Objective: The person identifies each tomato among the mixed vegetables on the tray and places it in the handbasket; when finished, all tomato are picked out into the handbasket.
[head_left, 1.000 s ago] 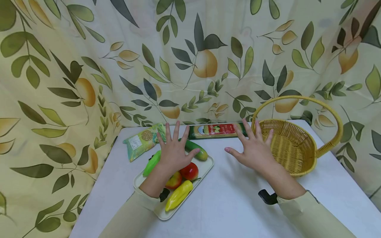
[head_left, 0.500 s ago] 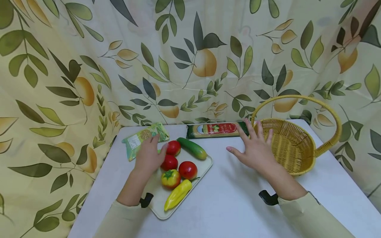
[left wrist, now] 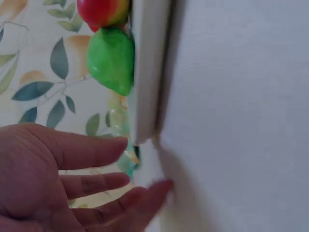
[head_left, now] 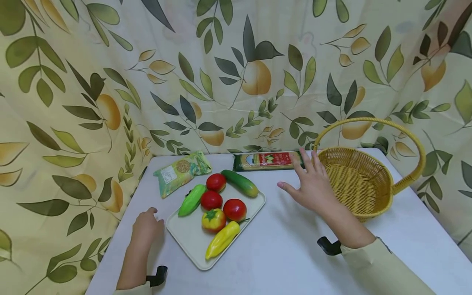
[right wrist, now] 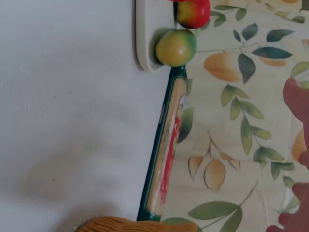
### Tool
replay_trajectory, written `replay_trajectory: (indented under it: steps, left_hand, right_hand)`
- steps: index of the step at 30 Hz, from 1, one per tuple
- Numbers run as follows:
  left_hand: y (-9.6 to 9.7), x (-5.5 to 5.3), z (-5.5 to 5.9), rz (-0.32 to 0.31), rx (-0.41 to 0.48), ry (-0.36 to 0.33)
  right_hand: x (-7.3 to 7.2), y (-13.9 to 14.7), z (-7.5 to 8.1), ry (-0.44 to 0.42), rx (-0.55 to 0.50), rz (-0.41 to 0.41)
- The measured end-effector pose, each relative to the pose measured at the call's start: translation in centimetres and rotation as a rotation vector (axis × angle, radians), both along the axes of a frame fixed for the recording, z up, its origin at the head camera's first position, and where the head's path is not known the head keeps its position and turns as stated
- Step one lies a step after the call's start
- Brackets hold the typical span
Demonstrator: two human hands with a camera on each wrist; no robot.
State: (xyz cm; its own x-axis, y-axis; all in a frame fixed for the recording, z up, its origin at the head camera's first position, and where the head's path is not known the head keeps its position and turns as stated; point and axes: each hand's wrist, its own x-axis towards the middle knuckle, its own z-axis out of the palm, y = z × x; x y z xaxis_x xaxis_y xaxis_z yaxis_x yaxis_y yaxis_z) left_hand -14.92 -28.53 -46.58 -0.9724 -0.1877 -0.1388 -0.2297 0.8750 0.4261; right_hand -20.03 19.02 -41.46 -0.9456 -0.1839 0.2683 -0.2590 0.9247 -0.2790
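My left hand (head_left: 146,227) is just left of the cream tray (head_left: 188,233), its fingers loosely bent and holding nothing. In the left wrist view the thumb and fingers (left wrist: 101,188) are apart near the tray's edge (left wrist: 147,72). On the tray lie a green pepper (head_left: 192,200), a cucumber (head_left: 240,183), several red round fruits or tomatoes (head_left: 234,210), a yellow-red pepper (head_left: 214,220) and a long yellow pepper (head_left: 223,240). My right hand (head_left: 313,186), fingers spread, hovers left of the wicker basket (head_left: 380,184) and holds nothing.
A green and yellow food bag (head_left: 183,172) lies behind the tray's left side. Along the table's back edge lies a long packet with a red label (head_left: 267,161). The basket's tall handle (head_left: 414,141) arches up at the right. A leaf-patterned curtain (head_left: 236,82) encloses the table.
My left hand has moved from above the tray, leftward and down, to beside its left edge, uncovering the tray's contents. The right hand has barely moved and stays spread.
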Motion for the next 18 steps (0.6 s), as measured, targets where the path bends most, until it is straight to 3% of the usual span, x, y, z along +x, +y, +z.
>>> replay_trajectory:
  steps: [4,11,18]
  left_hand:
    - [-0.7,0.3,-1.8,0.02,0.15,-0.017]
    - [-0.2,0.0,-2.8,0.057,0.38,-0.065]
    - [0.3,-0.3,-3.0,0.012,0.344,-0.061]
  right_hand:
    - [-0.1,-0.5,-0.3,-0.024,-0.012,0.01]
    - [-0.2,-1.5,-0.8,-0.114,-0.074,0.024]
    - [-0.4,-2.7,-1.4,-0.141,-0.101,0.041]
